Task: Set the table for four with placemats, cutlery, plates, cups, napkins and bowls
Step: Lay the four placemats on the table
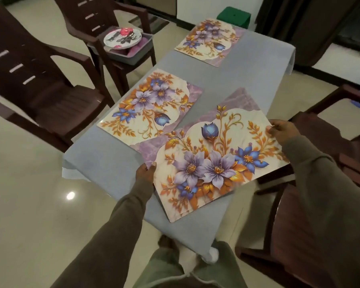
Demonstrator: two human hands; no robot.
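A floral placemat (212, 154) with purple and blue flowers hangs tilted over the near end of the grey-clothed table (104, 161). My left hand (145, 174) grips its left edge and my right hand (282, 129) pinches its far right corner. Its lower edge looks doubled, so there may be a second mat beneath; I cannot tell. Two matching placemats lie flat on the table's left side, one in the middle (148, 104) and one at the far end (208, 40).
A grey tub (133, 54) on a brown chair at the back left holds a plate (112, 41) with cutlery and something red. Brown chairs stand at the left (40, 96) and right (312, 215). A green box (234, 16) sits beyond the table.
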